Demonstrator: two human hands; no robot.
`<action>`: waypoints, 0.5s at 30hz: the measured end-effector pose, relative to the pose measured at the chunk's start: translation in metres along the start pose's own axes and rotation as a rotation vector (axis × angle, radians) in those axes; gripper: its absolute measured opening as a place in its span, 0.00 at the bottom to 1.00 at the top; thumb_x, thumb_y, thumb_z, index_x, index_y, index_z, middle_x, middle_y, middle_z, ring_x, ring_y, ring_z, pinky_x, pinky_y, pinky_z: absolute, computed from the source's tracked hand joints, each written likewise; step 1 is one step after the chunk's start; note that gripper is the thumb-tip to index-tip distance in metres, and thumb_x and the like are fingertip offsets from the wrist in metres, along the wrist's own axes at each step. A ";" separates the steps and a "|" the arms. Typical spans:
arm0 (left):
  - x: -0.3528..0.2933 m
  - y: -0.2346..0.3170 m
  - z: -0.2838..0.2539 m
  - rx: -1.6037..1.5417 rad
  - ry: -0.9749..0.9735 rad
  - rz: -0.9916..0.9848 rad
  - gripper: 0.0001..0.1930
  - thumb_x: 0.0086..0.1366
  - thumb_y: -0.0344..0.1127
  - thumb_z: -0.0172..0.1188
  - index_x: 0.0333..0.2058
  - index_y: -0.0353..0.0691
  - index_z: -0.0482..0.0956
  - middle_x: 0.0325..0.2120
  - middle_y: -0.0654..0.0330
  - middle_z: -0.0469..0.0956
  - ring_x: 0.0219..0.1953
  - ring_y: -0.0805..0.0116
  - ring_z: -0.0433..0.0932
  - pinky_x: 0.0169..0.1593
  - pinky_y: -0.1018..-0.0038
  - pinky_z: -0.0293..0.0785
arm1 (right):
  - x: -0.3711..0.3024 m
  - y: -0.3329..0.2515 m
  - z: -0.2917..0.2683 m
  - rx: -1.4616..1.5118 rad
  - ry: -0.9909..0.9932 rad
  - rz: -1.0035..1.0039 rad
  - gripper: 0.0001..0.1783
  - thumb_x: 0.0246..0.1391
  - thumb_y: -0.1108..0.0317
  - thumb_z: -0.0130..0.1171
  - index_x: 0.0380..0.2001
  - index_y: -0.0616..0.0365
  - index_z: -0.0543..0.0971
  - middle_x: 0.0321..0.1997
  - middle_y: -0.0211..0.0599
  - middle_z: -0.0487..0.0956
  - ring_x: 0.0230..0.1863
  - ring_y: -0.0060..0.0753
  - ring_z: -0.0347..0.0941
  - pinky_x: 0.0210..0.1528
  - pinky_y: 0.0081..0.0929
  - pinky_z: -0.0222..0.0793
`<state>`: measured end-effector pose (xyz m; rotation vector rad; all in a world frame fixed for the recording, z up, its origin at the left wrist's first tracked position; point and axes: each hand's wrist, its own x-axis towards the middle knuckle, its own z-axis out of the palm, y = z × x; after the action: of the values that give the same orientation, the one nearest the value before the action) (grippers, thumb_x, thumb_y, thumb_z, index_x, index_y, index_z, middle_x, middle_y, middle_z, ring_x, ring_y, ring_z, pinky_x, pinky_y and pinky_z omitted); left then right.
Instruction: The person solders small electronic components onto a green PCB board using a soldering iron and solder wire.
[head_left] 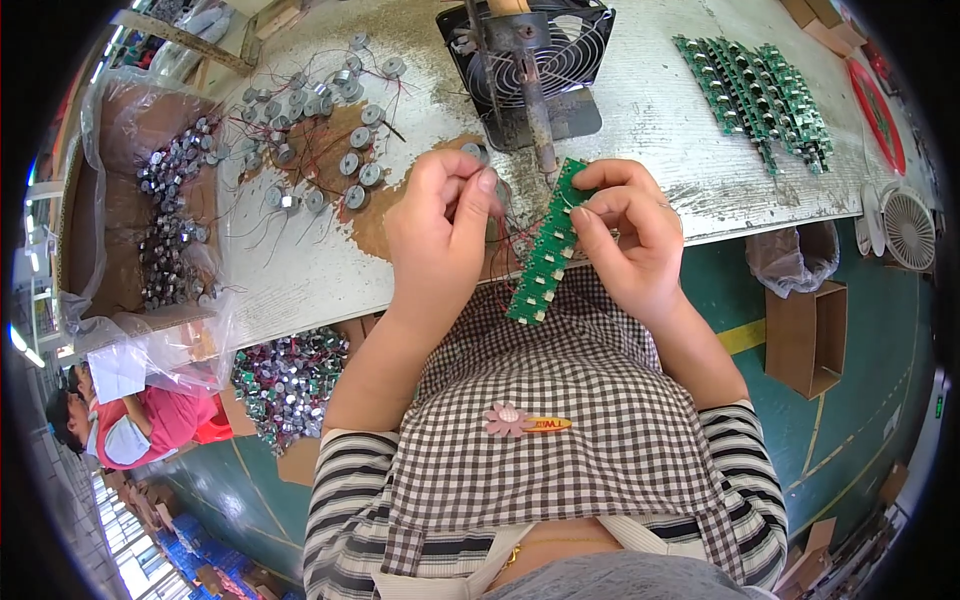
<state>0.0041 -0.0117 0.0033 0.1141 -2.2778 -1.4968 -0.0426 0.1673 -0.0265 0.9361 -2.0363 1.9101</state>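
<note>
My right hand grips the upper end of a long green circuit board strip, which slants over the table's near edge. Small white parts sit along the strip. My left hand is closed in a pinch left of the board; what it pinches is too small to make out. Round silver motors with thin red wires lie by its fingertips, partly hidden. Just above the board's top end, a soldering iron points downward from a stand, its tip close to the board.
Behind the iron stands a black fan. Several green board strips lie at the right. Loose wired motors spread over the left of the worn table, beside a lined carton of motors. Another person sits at the lower left.
</note>
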 end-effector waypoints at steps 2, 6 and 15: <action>0.001 0.001 0.000 -0.204 -0.065 -0.151 0.06 0.62 0.28 0.57 0.37 0.34 0.72 0.23 0.62 0.77 0.21 0.77 0.75 0.25 0.80 0.69 | 0.001 0.001 -0.001 -0.040 -0.021 -0.037 0.05 0.47 0.81 0.59 0.26 0.65 0.73 0.40 0.47 0.75 0.22 0.21 0.74 0.22 0.16 0.70; 0.000 0.006 0.002 -0.395 -0.123 -0.322 0.05 0.61 0.30 0.60 0.32 0.34 0.75 0.23 0.67 0.75 0.25 0.82 0.71 0.29 0.84 0.68 | 0.002 0.001 0.000 -0.034 -0.018 -0.065 0.05 0.47 0.81 0.59 0.26 0.64 0.73 0.40 0.47 0.75 0.22 0.21 0.74 0.22 0.16 0.69; -0.003 0.008 0.011 -0.331 -0.239 -0.313 0.06 0.60 0.30 0.60 0.30 0.32 0.74 0.25 0.66 0.75 0.23 0.84 0.70 0.27 0.85 0.66 | 0.003 -0.003 -0.002 -0.024 -0.017 -0.075 0.05 0.46 0.82 0.59 0.25 0.65 0.73 0.40 0.48 0.75 0.24 0.22 0.75 0.23 0.16 0.71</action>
<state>0.0040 0.0017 0.0054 0.2135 -2.2271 -2.1325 -0.0439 0.1678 -0.0218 1.0115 -1.9989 1.8421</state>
